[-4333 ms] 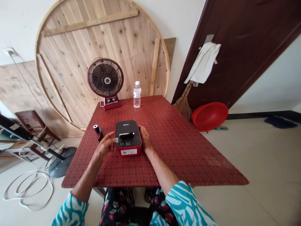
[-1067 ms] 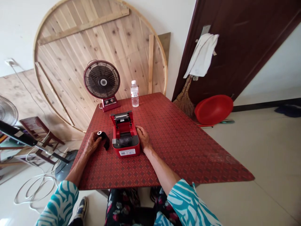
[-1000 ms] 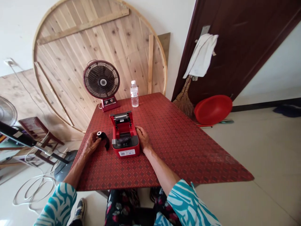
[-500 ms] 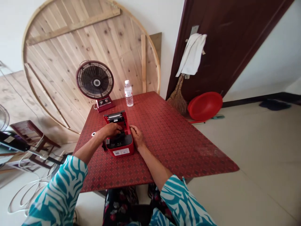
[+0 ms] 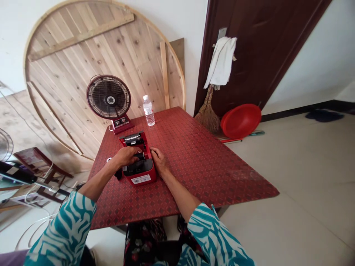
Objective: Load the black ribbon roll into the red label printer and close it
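A red and black label printer [image 5: 140, 170] sits on the red patterned table with its lid [image 5: 133, 139] raised, showing a roller inside the lid. My left hand [image 5: 128, 155] reaches over its left wall into the open bay, fingers curled down by a dark cylindrical part; what they pinch is hidden. Against the outer right wall of the printer, my right hand [image 5: 159, 159] grips the red casing. A small white roll [image 5: 109, 159] lies partly behind my left wrist. Close to the printer's left side is a black object [image 5: 118, 174], too small to name.
On the far side of the table [image 5: 210, 173] stand a maroon fan [image 5: 110, 99] and a water bottle [image 5: 149, 111]. A round wooden panel [image 5: 83, 66] leans on the wall behind. To the right are a straw broom [image 5: 208, 114] and a red basin [image 5: 242, 121] on the floor.
The view has shifted slightly. My left hand stays in the printer's bay with its fingers a little differently placed, and a dark cylindrical part shows more beside them. My right hand keeps its place.
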The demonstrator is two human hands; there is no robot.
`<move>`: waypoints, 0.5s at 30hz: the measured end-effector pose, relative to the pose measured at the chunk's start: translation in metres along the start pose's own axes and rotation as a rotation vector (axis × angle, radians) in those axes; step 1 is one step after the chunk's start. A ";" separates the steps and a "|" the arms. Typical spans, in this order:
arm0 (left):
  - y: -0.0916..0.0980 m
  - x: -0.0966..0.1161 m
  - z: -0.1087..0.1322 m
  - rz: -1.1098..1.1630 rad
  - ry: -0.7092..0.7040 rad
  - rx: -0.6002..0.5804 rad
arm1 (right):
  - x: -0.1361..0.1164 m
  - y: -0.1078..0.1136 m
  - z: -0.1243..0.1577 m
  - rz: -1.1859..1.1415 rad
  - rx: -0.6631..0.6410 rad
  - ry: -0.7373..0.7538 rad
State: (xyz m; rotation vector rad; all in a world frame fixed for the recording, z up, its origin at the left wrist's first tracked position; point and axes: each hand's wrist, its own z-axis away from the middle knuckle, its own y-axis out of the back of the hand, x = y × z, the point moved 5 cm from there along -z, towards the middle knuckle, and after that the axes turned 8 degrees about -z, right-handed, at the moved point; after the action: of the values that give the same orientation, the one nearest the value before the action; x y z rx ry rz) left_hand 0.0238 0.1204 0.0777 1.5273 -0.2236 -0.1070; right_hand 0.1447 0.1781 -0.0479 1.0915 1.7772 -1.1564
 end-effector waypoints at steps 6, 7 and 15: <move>0.037 -0.025 0.046 0.202 0.053 0.297 | -0.001 0.002 0.001 0.005 -0.002 0.000; 0.040 -0.038 0.052 0.285 0.090 0.358 | -0.002 0.002 0.002 0.010 -0.001 0.002; 0.006 -0.144 0.047 0.597 0.561 0.563 | -0.007 0.002 0.002 0.013 0.008 -0.026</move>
State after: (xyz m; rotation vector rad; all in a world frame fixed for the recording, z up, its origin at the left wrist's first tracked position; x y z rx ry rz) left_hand -0.1268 0.1052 0.0733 1.9082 -0.2607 0.9137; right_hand 0.1498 0.1746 -0.0430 1.0862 1.7442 -1.1661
